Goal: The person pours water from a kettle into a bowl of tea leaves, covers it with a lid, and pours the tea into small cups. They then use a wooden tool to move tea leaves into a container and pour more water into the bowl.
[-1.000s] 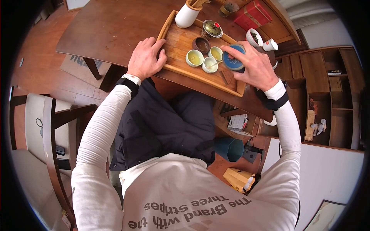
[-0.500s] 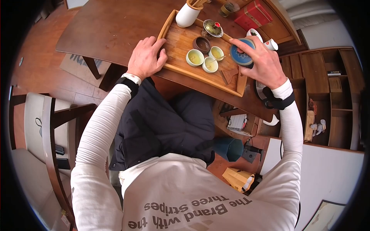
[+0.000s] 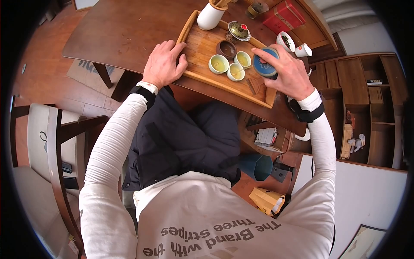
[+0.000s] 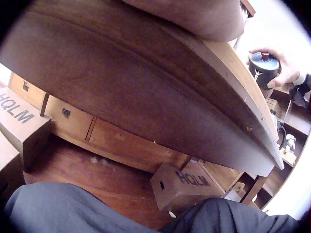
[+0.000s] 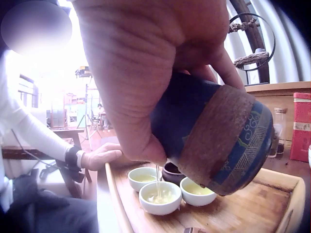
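My right hand (image 3: 293,75) grips a blue lidded teapot (image 5: 214,141) with a rough brown band, thumb and fingers wrapped about its top. The pot is tilted over the tray's right side. From it a thin stream of pale tea runs into the nearest small cup (image 5: 160,203). Two more pale green cups, one to the left (image 3: 218,64) and one behind (image 3: 242,59), hold yellow tea. A dark brown cup (image 3: 226,49) stands just beyond them. My left hand (image 3: 163,64) rests on the left corner of the wooden tray (image 3: 215,85), fingers relaxed.
On the tray are a white holder (image 3: 210,17) of wooden tools, a patterned lidded bowl (image 3: 238,31) and a small brown piece (image 3: 254,86). Beyond the rim stand a red box (image 3: 284,19), a bowl of leaves (image 3: 285,42) and a white cup (image 3: 303,50).
The right hand drew the teapot back to the right, more upright, then brought it left again and tilted it. Tea in the nearest cup has risen. The left hand has stayed put.
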The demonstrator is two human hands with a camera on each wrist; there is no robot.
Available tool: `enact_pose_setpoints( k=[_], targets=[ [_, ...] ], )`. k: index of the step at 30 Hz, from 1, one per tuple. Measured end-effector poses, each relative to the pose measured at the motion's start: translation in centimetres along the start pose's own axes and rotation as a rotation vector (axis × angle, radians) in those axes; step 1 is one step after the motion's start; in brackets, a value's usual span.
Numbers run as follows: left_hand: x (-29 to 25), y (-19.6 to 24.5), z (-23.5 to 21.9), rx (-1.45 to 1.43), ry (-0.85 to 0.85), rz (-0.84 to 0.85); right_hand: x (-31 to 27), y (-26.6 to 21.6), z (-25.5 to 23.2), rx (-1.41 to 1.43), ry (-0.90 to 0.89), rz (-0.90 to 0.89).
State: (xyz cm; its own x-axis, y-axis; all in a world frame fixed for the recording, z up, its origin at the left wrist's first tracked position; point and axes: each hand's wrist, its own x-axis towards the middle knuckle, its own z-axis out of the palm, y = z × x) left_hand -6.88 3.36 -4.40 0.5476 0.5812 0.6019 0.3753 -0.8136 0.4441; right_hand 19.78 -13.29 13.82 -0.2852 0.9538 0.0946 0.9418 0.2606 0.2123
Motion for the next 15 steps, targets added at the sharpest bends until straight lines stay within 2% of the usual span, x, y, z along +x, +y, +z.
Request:
enact_pose_setpoints(
  k=[5, 12, 15],
  targets=[
    [-0.01, -0.1, 0.08, 0.011, 0.016, 0.008, 0.1, -0.21, 0.29, 0.023, -0.069, 0.023],
    [0.02, -0.11, 0.13, 0.02, 0.017, 0.009, 0.05, 0.01, 1.08, 0.023, -0.026, -0.004],
    [0.01, -0.12, 0.15, 0.018, 0.017, 0.008, 0.03, 0.29, 1.11, 0.183, -0.064, 0.085]
  ],
)
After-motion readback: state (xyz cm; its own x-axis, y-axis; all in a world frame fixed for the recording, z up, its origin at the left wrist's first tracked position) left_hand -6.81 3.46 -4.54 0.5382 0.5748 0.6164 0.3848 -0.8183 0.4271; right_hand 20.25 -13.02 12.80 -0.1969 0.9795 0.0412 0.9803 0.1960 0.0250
